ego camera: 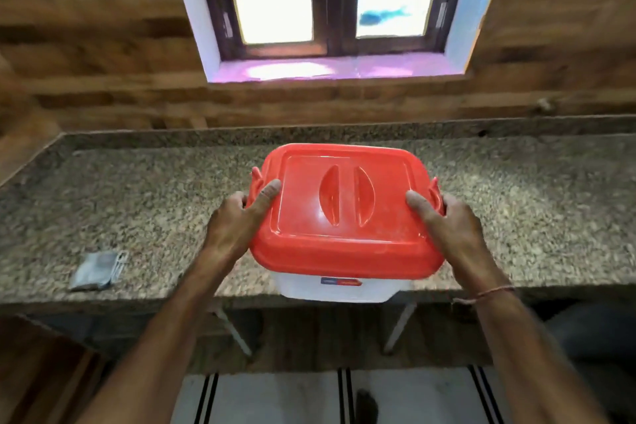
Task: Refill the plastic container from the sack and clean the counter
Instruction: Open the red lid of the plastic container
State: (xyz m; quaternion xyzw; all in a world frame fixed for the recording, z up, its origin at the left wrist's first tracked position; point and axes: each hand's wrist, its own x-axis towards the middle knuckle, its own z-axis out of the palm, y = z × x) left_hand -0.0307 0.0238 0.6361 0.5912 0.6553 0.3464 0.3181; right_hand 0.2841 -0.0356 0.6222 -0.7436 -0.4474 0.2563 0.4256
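A plastic container [339, 291] with a clear white body and a red lid [344, 217] is held above the front edge of the speckled granite counter [137, 203]. My left hand [237, 222] grips its left side, thumb resting on the lid beside the red side latch. My right hand [447, 224] grips the right side the same way, thumb on the lid. The lid is closed and hides the contents. No sack is in view.
A small grey folded packet [98, 270] lies on the counter at the front left. A wood-panelled wall with a window [330, 0] rises behind the counter. Below the counter edge are metal legs [237, 330] and a striped floor mat [344, 396].
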